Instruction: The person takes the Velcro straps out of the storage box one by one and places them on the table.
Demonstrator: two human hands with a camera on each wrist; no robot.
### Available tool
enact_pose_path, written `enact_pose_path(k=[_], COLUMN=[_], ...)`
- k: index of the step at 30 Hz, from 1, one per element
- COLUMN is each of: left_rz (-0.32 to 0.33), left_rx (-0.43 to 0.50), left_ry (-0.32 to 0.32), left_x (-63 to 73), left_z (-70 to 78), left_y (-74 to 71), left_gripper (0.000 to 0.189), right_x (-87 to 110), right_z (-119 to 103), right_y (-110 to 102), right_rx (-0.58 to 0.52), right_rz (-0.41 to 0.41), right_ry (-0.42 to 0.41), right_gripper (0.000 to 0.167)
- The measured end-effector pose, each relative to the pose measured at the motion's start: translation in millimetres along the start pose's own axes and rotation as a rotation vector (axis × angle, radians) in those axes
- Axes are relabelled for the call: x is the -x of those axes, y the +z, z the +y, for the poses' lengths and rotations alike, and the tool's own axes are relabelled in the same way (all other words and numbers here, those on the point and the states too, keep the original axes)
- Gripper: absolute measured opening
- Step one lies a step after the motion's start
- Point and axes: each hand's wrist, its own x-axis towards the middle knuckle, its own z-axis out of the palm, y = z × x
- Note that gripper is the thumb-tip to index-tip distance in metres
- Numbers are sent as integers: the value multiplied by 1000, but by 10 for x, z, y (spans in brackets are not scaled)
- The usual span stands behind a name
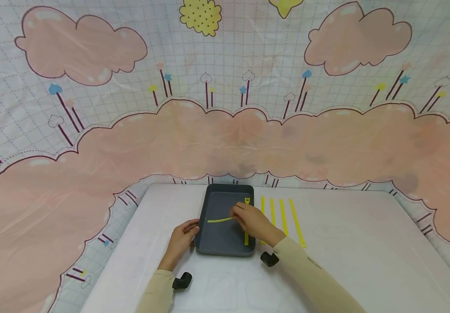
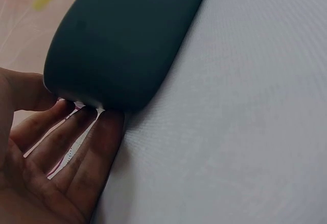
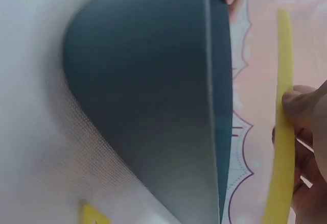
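Observation:
A dark grey rectangular tray (image 1: 225,241) lies on the white table. At its left side my left hand (image 1: 182,238) touches the outer wall; in the left wrist view the fingertips (image 2: 110,127) meet the tray wall, fingers nearly straight. Above the tray my right hand (image 1: 254,221) pinches a flat yellow strap (image 1: 219,220) between thumb and fingers. That strap extends leftward over the tray in the head view. Another yellow strap (image 1: 246,239), with a slotted head at its far end, lies lengthwise along the tray's right side, partly hidden by my right hand.
Several yellow straps (image 1: 296,221) lie side by side on the table (image 1: 350,243), right of the tray; my right forearm covers parts of some. A patterned cloth (image 1: 240,143) with clouds hangs behind the table. Each wrist carries a small black camera (image 1: 183,281).

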Motion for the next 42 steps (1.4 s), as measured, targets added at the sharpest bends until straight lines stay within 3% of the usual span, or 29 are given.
enact_pose_path(k=[6, 16, 25, 33, 42], left_rz=[5, 7, -1, -1, -4], left_rx=[-8, -12, -9, -2, 8], left_ry=[5, 13, 13, 17, 20], left_x=[-4, -18, -14, -13, 3], left_z=[-7, -14, -13, -12, -10], left_y=[11, -1, -1, 1, 1], left_gripper=[33, 33, 33, 34, 35], right_x=[65, 102, 143, 197, 317], right_z=[-17, -51, -9, 5, 92], right_y=[-63, -214, -223, -241, -309], right_rx=[-159, -533, -678, -795, -946], right_rz=[8, 102, 131, 127, 143], right_ry=[70, 291, 425, 518, 604], right_gripper=[7, 9, 15, 8, 15])
